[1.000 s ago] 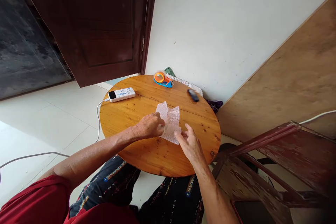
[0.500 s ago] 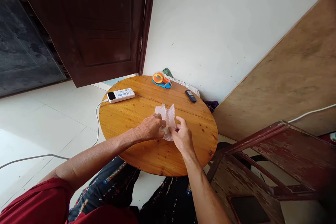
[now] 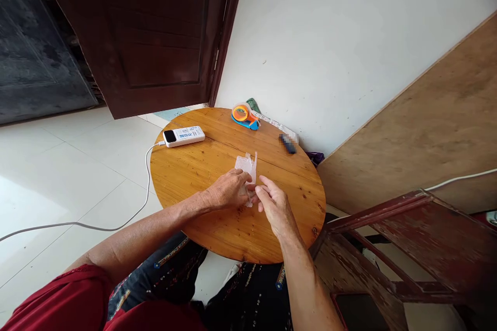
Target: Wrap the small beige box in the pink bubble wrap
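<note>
A small sheet of clear bubble wrap (image 3: 245, 163) lies folded on the round wooden table (image 3: 217, 160), its far end standing up a little. My left hand (image 3: 232, 189) is over its near part, fingers bent down and holding it against the tabletop. Just right of the wrap is my right hand (image 3: 276, 208), its thumb and fingers apart and nothing seen between them. The fingertips come close to the wrap's right edge; whether they touch it I cannot tell. Anything inside the wrap is hidden.
An orange and blue tape dispenser (image 3: 246, 116) stands at the table's far edge. A white power bank (image 3: 184, 135) with a cable (image 3: 146, 186) sits at the left. A dark, blurred small object (image 3: 288, 144) lies at the right. A worn red wooden chair (image 3: 388, 248) stands beside the table.
The wrap's right flap has been folded over to the left, so the sheet looks narrower. My right hand has come off it, fingers spreading. The view has shifted slightly.
</note>
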